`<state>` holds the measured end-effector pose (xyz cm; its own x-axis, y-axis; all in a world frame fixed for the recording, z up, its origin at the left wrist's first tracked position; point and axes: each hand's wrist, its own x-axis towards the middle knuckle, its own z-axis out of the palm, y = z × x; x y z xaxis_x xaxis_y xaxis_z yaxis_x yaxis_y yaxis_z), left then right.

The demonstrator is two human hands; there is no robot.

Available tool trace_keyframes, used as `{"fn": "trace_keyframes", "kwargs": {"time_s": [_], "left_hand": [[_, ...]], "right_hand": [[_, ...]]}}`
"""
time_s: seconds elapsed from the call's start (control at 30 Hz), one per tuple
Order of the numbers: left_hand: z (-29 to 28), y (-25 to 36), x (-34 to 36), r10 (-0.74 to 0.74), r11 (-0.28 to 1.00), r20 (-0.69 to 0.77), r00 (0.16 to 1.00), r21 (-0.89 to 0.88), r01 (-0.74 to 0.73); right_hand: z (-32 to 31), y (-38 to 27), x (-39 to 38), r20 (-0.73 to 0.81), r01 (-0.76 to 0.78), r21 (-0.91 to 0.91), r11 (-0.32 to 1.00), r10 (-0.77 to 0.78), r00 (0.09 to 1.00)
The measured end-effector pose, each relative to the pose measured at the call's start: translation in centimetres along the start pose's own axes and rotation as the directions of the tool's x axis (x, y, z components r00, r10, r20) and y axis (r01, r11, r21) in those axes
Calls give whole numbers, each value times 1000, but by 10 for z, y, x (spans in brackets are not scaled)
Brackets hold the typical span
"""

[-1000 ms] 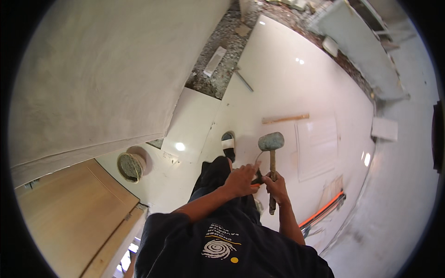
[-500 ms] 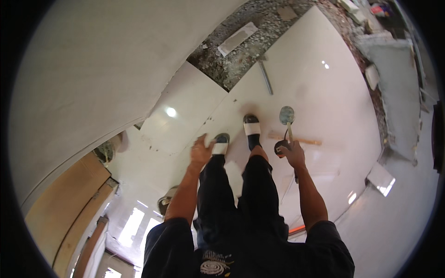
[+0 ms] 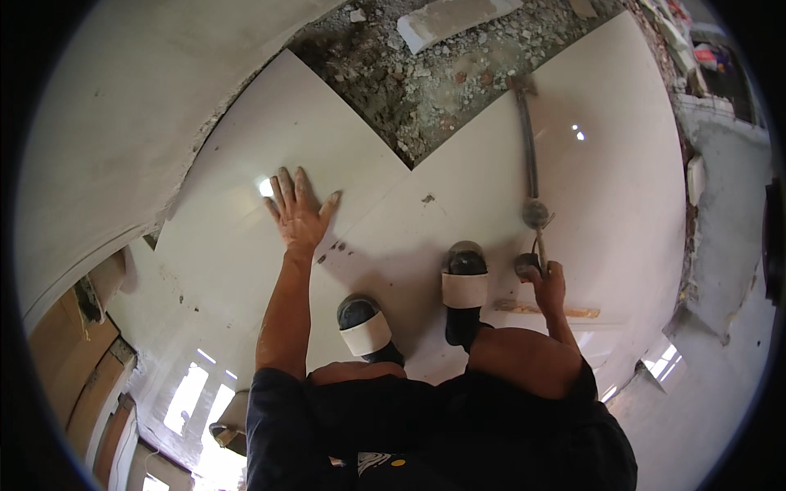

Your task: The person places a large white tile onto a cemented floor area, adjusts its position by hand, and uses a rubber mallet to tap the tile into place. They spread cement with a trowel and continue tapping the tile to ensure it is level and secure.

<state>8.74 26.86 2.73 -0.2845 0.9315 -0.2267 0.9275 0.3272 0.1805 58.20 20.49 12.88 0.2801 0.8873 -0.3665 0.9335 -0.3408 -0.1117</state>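
My left hand (image 3: pixel 298 214) lies flat with fingers spread on a large glossy pale floor tile (image 3: pixel 237 147), left of my feet. At the right, my right hand (image 3: pixel 550 288) is closed round the pale handle of a mallet (image 3: pixel 535 214) with a round grey head. A dark rounded object (image 3: pixel 526 265) is at the same fingers; its kind is unclear, and a thin cord loops beside it. Beyond the mallet a hammer (image 3: pixel 530 147) with a long grey handle rests on another tile (image 3: pixel 606 155). A short wooden strip (image 3: pixel 573 311) lies by my right hand.
Between the tiles opens a gap of rubble and gravel (image 3: pixel 426 98) with a pale slab piece (image 3: pixel 454 20) on it. A pale wall (image 3: pixel 123 123) runs along the left. Wooden boards (image 3: pixel 70 368) stand at lower left. My shoes (image 3: pixel 465 274) are on the tiles.
My left hand has gone forward and left and come down flat on the tile. I have bent lower, with my knees folded. My right hand still holds the mallet.
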Motion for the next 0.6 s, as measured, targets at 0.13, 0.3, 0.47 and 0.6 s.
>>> {"fn": "trace_keyframes", "kwargs": {"time_s": [0.13, 0.3, 0.47, 0.6], "left_hand": [[4, -12, -6, -120, 980, 99, 988, 173, 102], [6, -21, -11, -113, 985, 54, 992, 139, 104], [8, -24, -12, -137, 980, 40, 990, 151, 130], [8, -28, -14, -145, 980, 37, 989, 144, 138]], "right_hand": [[-23, -34, 8, -86, 94, 245, 965, -75, 993], [-27, -169, 75, 381, -240, 687, 686, -58, 923], [7, -264, 92, 531, -193, 635, 748, -241, 812], [-3, -274, 78, 196, 256, 530, 808, -410, 891]]}}
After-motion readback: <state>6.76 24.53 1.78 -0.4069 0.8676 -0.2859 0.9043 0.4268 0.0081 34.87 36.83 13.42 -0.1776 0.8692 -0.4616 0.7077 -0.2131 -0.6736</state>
